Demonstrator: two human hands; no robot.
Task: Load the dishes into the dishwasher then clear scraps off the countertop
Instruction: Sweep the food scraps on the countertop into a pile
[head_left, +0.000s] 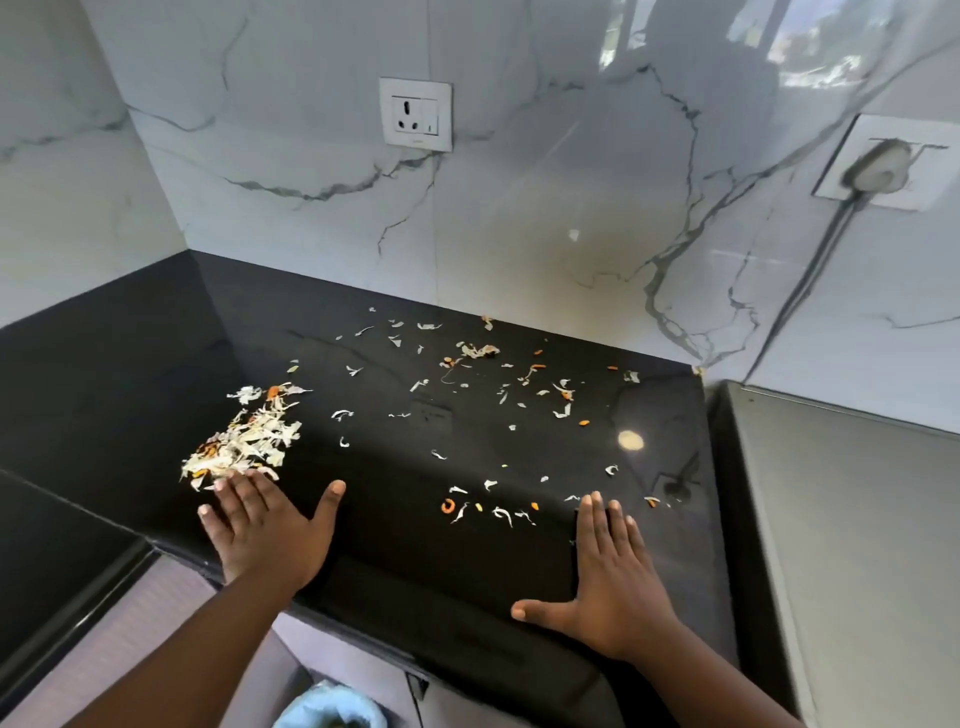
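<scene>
- On the black bench (156, 364), our left hand (265, 525) lies flat, fingers straight, beside the gathered scraps (244, 441), walling them in.
- Our right hand (613, 577), flat too, faces scattered bits (493, 512), ready to sweep.

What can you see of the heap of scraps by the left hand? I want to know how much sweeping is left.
The heap of scraps is a loose mound of pale, papery peelings with a few orange bits mixed in. It lies on the black countertop, left of the thinly scattered pieces. The left hand lies flat just in front of it, fingertips at its near edge.
</scene>
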